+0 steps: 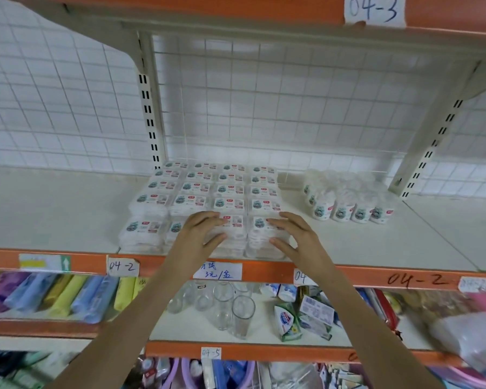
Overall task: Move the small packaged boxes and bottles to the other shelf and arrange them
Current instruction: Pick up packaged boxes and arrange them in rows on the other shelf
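Note:
Several small clear packaged boxes [197, 189] with white labels lie in neat stacked rows on the white shelf [54, 209] marked 04-2. To their right stands a cluster of small white bottles [345, 203]. My left hand [199, 234] rests with straight fingers on the front row of boxes, third column. My right hand [292, 234] lies open over the front right box stack [261, 223], fingers touching its top and thumb at its front. Neither hand grips anything.
An upper shelf labelled 04-3 [373, 9] hangs overhead. A wire grid back panel [264, 108] stands behind the goods. Below are drinking glasses [230, 307], soap packs [286, 321] and coloured rolls [54, 296]. Bare shelf surface lies left of the boxes and right of the bottles.

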Motion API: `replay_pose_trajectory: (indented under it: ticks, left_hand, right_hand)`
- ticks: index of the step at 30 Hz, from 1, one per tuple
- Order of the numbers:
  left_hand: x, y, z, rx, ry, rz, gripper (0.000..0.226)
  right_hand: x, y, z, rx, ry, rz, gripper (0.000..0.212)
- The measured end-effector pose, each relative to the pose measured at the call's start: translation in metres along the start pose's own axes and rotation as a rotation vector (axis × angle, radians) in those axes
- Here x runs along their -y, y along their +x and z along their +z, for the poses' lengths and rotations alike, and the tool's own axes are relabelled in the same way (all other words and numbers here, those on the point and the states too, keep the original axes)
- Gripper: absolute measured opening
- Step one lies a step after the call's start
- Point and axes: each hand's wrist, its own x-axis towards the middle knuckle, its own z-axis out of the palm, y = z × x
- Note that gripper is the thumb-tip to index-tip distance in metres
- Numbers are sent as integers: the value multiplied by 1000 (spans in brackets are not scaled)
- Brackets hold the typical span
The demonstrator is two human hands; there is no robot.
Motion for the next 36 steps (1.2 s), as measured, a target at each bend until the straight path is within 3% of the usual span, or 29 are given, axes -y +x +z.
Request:
replay_pose_trajectory:
  ticks: [11,20,22,25,29,36]
  left_hand:
    - [3,-2,2,-3,-25,-10,31]
    - [7,-3,3,-9,-53,-1,34]
    - [6,-4,2,-9,-56,-3,38]
    - [3,-7,3,14,-34,28,47]
    - [2,-7,3,45,-12,60,46]
    - [9,-8,7,29,-27,63,41]
  right_hand:
    - [6,-8,18,-95,158,139,45]
    - [15,-9,16,-4,129,159,51]
    - [20,-13,15,59,228,219,60]
    - [27,-18,15,23,459,404,72]
    - [36,-13,9,107,383,482,64]
    - [42,-10,8,86,340,503,65]
